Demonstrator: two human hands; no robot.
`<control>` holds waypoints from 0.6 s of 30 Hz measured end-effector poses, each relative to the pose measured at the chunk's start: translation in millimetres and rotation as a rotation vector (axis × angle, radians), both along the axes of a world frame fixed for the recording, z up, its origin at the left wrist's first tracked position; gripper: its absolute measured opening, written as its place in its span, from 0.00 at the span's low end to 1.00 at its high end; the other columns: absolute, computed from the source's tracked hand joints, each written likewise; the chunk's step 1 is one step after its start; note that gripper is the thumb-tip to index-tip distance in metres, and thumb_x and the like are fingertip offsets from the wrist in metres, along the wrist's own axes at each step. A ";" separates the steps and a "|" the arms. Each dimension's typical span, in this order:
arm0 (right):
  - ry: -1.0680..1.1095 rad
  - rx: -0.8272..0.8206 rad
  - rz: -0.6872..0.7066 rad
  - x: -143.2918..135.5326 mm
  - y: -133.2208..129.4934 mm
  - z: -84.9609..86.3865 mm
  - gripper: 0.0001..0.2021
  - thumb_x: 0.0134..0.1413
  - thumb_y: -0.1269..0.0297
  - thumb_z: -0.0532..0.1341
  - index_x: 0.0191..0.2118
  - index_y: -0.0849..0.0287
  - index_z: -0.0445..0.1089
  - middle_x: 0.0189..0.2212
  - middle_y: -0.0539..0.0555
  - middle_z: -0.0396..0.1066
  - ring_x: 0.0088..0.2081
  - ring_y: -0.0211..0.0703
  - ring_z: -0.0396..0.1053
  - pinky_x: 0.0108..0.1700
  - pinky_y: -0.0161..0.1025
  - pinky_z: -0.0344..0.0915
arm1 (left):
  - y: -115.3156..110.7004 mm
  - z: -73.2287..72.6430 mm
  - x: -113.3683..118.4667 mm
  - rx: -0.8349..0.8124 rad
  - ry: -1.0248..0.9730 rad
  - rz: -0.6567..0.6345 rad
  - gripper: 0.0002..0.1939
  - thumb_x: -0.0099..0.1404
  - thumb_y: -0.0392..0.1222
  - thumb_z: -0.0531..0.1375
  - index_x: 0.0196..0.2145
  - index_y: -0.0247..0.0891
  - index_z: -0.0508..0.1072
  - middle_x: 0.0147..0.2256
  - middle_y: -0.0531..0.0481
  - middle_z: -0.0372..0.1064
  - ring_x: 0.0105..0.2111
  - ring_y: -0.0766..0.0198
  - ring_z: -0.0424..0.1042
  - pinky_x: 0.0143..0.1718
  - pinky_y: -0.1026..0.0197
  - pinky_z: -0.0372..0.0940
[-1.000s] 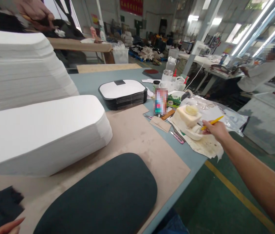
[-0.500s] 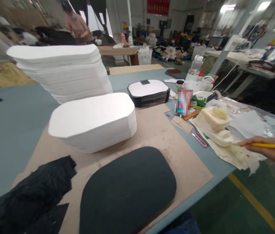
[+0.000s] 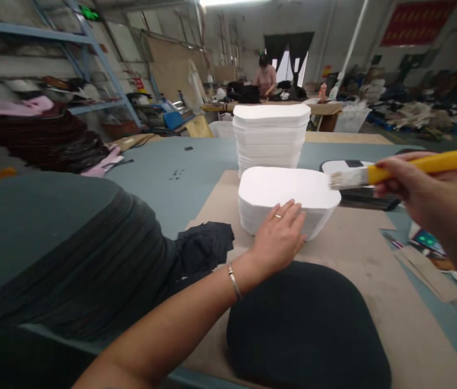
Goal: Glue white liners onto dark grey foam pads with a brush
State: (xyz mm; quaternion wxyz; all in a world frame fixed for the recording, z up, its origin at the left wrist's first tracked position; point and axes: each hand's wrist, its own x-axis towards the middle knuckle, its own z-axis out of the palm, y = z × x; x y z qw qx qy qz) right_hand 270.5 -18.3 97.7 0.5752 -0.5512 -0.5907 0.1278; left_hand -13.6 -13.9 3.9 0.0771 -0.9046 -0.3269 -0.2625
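My right hand [image 3: 435, 197] grips a flat paintbrush [image 3: 350, 179] with a yellow handle. Its pale bristles are over the right end of a low stack of white rounded sheets [image 3: 289, 186]; whether they touch it I cannot tell. At the near edge of that stack, my left hand [image 3: 279, 235] lies with its fingers stretched out, seeming to touch the top sheet. Below it, a dark rounded panel [image 3: 305, 324] rests on the brown board [image 3: 358, 237]. Crumpled black pieces [image 3: 206, 246] lie left of the panel.
A tall stack of dark panels [image 3: 70, 254] fills the left side. Behind the low stack stands a taller white stack [image 3: 271, 135]. Dark-edged pieces [image 3: 366, 197] sit to the right, partly behind my right hand. Another person [image 3: 266, 77] works at a far table.
The view has swung left. My right hand has brought the brush from the right-hand side, by the cream-coloured container, over to the white stack. My left hand has come into view.
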 end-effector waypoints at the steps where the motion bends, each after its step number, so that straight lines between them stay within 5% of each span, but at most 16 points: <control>1: 0.089 -0.038 0.142 -40.9 15.1 9.4 0.17 0.60 0.56 0.68 0.43 0.67 0.75 0.31 0.59 0.76 0.29 0.39 0.73 0.34 0.38 0.72 | 5.9 1.2 11.4 0.013 0.021 0.062 0.25 0.74 0.44 0.57 0.64 0.30 0.64 0.66 0.33 0.60 0.69 0.47 0.55 0.70 0.43 0.52; 4: 0.093 -0.181 0.400 -129.7 50.2 18.9 0.10 0.58 0.63 0.69 0.36 0.67 0.75 0.22 0.53 0.72 0.23 0.35 0.69 0.27 0.33 0.68 | 15.7 -1.6 25.8 0.005 0.068 0.196 0.26 0.73 0.49 0.59 0.63 0.31 0.66 0.59 0.32 0.66 0.61 0.42 0.64 0.63 0.37 0.59; 7: -0.026 -0.300 0.535 -172.8 77.0 13.0 0.07 0.57 0.67 0.68 0.30 0.65 0.74 0.18 0.51 0.70 0.20 0.35 0.66 0.22 0.30 0.63 | 19.9 -6.4 23.8 0.027 0.090 0.200 0.23 0.74 0.50 0.58 0.59 0.32 0.69 0.54 0.33 0.68 0.55 0.42 0.67 0.54 0.39 0.65; 12: -0.035 -0.336 0.546 -207.3 118.3 1.2 0.06 0.54 0.69 0.65 0.28 0.65 0.74 0.16 0.51 0.69 0.18 0.35 0.65 0.21 0.31 0.63 | 22.6 -7.2 22.1 0.083 0.065 0.182 0.17 0.75 0.47 0.55 0.52 0.32 0.73 0.52 0.34 0.69 0.52 0.43 0.68 0.49 0.41 0.68; 18: 0.022 -0.304 0.374 -220.9 188.0 -1.9 0.05 0.54 0.70 0.63 0.29 0.67 0.72 0.16 0.52 0.68 0.17 0.34 0.65 0.20 0.30 0.65 | 21.2 -9.1 21.4 0.152 0.005 0.187 0.15 0.73 0.41 0.55 0.52 0.33 0.76 0.53 0.35 0.69 0.51 0.43 0.69 0.50 0.39 0.67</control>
